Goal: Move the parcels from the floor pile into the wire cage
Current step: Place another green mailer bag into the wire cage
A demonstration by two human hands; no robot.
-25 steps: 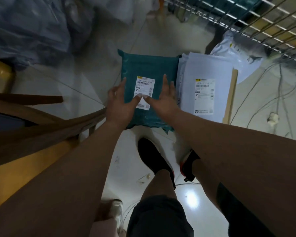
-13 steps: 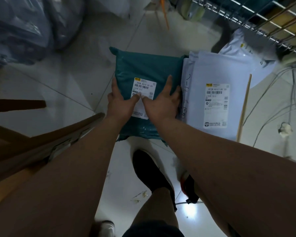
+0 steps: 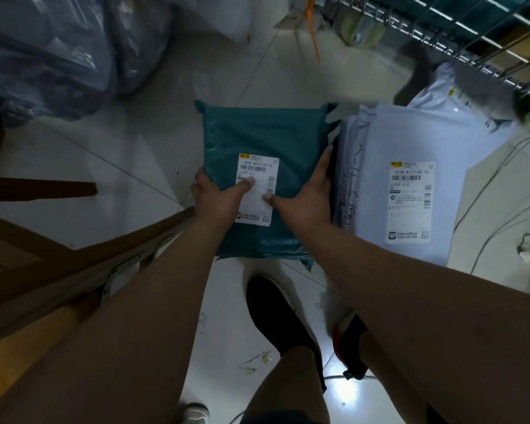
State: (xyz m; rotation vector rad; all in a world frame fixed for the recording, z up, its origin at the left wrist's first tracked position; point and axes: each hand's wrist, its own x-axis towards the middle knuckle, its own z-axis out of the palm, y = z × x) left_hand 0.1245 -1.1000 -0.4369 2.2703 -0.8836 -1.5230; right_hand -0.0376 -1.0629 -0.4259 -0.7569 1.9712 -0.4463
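The label (image 3: pixel 410 201) on the pale parcel (image 3: pixel 416 139) reads "872R K117-00 10".

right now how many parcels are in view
3. A teal parcel held by the left hand and right hand, centre; a pale grey parcel just right of it; a white parcel behind that, by the wire cage. Layered edges beside the grey one suggest more hidden.
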